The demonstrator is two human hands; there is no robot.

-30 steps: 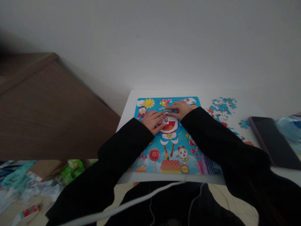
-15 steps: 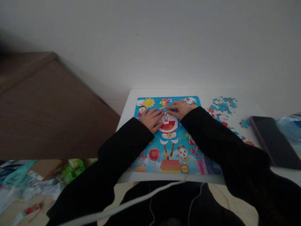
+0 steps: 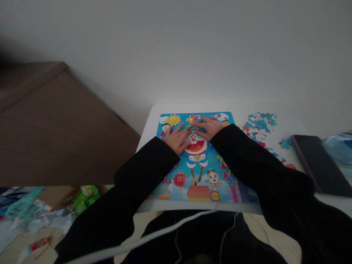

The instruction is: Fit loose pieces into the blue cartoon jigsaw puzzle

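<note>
A mostly assembled jigsaw puzzle (image 3: pixel 180 192) with a cartoon picture lies flat on a white table. My left hand (image 3: pixel 176 140) rests on its upper left part, fingers spread, the fingertips beside the cartoon cat's face. From the right, my right hand (image 3: pixel 208 127) reaches over the upper middle. Its thumb and index finger straddle a small puzzle piece (image 3: pixel 193 128) above the face, close to the left fingertips. The fingers partly hide this piece, and I cannot tell whether it lies flush.
Loose puzzle pieces (image 3: pixel 261 121) are heaped right of the board, with one blue piece (image 3: pixel 285 143) apart. A dark phone (image 3: pixel 321 165) and clear plastic (image 3: pixel 341 148) lie at the far right. A brown cabinet (image 3: pixel 63 132) stands left; a white cable (image 3: pixel 154 234) crosses in front.
The right index finger has shifted slightly left and away from the thumb around the piece. My left hand stays nearly in place, its fingers a little more spread.
</note>
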